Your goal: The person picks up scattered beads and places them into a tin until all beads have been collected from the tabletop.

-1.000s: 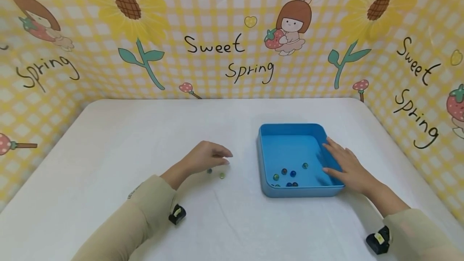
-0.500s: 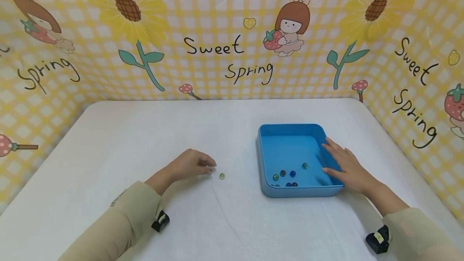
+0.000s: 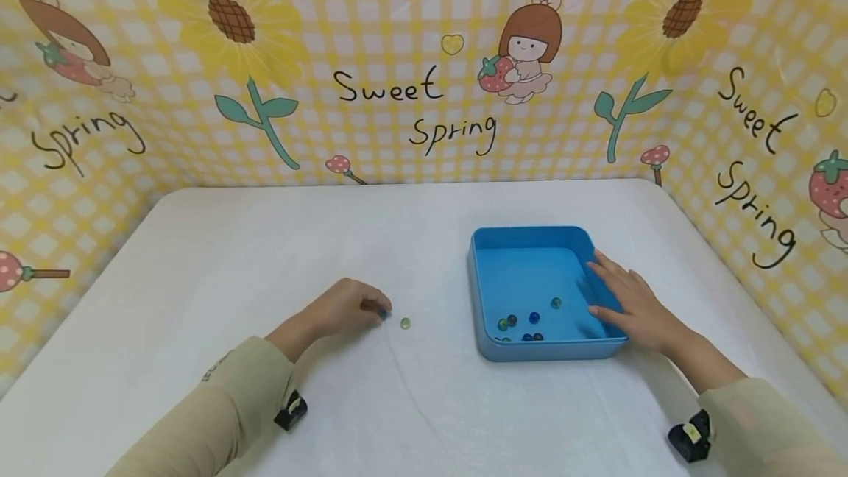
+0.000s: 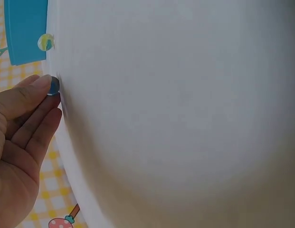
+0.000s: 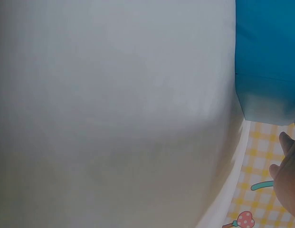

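My left hand (image 3: 346,308) is low over the white table, thumb and fingertips pinching a small dark blue glass marble (image 4: 54,86). Just right of it lies a yellow-green marble (image 3: 405,323), apart from the fingers; this clear marble (image 4: 45,42) also shows in the left wrist view. My right hand (image 3: 634,309) rests at the right rim of a square blue box (image 3: 553,351), its fingers extended over that side. Inside the box, several marbles, among them a blue marble (image 3: 534,317) and a green marble (image 3: 556,302), lie mostly near the front wall.
A white cloth covers the table (image 3: 265,241). Yellow checked fabric (image 3: 397,20) with printed flowers and figures stands around its back and sides. A black wrist camera (image 3: 291,411) sits under the left sleeve, another black camera (image 3: 690,436) by the right sleeve.
My left hand has moved left and slightly nearer, and its fingertips have come round the dark blue marble. In the box a brown marble has rolled slightly left. My right hand has stayed put.
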Demonstrator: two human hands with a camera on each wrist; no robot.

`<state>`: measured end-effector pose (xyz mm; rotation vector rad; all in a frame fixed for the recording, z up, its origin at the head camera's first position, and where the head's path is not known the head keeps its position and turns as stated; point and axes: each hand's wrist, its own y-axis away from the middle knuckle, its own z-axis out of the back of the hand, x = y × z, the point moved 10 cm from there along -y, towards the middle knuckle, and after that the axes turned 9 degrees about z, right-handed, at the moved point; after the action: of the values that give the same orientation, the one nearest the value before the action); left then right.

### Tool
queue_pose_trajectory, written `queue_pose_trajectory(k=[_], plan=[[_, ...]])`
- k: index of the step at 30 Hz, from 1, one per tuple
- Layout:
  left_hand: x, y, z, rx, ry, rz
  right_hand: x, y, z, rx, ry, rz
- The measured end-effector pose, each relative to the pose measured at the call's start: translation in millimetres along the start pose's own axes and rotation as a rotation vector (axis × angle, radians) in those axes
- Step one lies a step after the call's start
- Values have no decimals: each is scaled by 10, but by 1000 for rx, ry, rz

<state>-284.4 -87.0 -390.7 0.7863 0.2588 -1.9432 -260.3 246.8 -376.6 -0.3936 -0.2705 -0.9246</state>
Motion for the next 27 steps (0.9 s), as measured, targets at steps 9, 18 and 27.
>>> queue_pose_trajectory(k=[9, 18, 27], plan=[[10, -16, -1, -19, -13, 3, -20, 0, -6, 3, 3, 4], [-47, -13, 72, -77, 17, -19, -22, 1, -2, -1, 9, 6], [-213, -50, 107, -89, 104, -64, -19, -4, -7, -1, 10, 0]])
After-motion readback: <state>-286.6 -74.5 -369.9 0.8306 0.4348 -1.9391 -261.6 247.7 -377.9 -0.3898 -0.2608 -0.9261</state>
